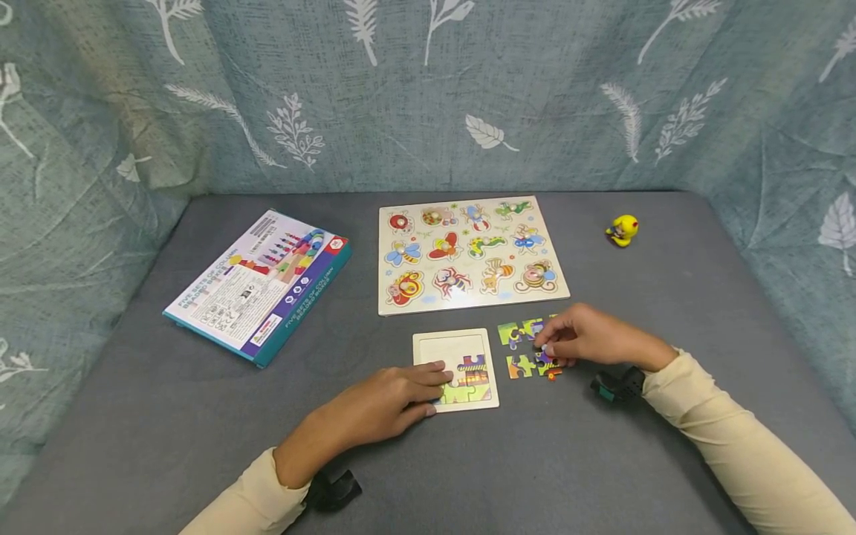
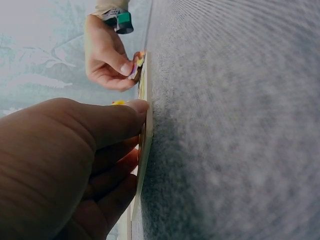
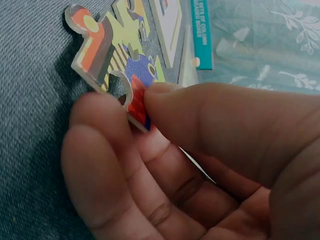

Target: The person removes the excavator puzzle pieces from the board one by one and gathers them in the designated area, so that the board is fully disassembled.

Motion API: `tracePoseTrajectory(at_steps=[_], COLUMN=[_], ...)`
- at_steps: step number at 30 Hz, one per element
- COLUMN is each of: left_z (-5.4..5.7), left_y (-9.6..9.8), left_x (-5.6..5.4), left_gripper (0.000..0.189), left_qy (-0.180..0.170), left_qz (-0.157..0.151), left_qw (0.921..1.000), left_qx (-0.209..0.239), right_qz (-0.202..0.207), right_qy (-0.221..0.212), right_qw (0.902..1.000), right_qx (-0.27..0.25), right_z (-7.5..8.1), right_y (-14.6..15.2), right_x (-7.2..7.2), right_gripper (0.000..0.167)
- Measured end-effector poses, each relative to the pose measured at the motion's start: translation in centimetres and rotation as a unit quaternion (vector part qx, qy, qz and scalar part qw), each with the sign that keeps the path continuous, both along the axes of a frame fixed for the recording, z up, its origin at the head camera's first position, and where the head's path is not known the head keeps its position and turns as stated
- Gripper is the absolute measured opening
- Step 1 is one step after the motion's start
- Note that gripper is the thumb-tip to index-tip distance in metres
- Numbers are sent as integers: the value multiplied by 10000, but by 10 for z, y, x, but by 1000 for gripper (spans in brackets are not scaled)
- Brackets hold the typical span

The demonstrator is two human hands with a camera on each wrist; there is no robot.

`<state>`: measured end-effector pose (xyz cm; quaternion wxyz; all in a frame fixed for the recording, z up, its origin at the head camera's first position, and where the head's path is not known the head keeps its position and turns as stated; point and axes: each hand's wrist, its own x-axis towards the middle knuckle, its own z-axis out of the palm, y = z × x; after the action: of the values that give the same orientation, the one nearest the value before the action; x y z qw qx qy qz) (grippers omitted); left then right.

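A square wooden puzzle tray (image 1: pixel 491 371) lies on the table, with several jigsaw pieces (image 1: pixel 472 375) fitted in its lower right part. My left hand (image 1: pixel 394 397) rests on the tray's left side, fingers reaching over it and thumb at the near edge; in the left wrist view the thumb touches the tray's rim (image 2: pixel 148 117). To the right, my right hand (image 1: pixel 591 338) pinches a red and blue jigsaw piece (image 3: pixel 137 102) between thumb and fingers. Loose jigsaw pieces (image 1: pixel 524 365) lie between that hand and the tray, some partly hidden under its fingers.
Behind the tray lies a wooden insect peg puzzle board (image 1: pixel 473 253). A boxed toy set (image 1: pixel 261 286) is at the left, and a small yellow toy figure (image 1: pixel 623 230) stands at the back right. A leaf-patterned curtain (image 1: pixel 428 96) hangs behind the table.
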<state>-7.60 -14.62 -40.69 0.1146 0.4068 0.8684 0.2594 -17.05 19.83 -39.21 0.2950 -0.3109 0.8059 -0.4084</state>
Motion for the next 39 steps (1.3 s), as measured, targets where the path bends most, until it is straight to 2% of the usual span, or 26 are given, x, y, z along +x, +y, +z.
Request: tracePoseTrajectory(at_steps=[10,17,23,30,39], left_z=[-1,0,0,3,4], left_y=[1,1,1,2,6], left_x=[0,0,0,-1,-2], left_gripper=[35,35,34,32,29], left_qy=[22,72,97,195,405], left_qz=[24,5,-17,-30,-89], left_qw=[10000,10000,9999,9998,9991], left_qx=[-52,-13,-34,-88,-11], right_qz=[47,141,28,27,7], right_qy=[698,1229,1506,1704,1464], right_qw=[9971,9915,9876,9840,9889], right_qx=[292,392,439,520,265], right_z=[1,7,13,13,8], right_y=[0,-1,-2,-11,-27], right_x=[0,2,2,2,6], right_gripper=[12,12,14,14,14])
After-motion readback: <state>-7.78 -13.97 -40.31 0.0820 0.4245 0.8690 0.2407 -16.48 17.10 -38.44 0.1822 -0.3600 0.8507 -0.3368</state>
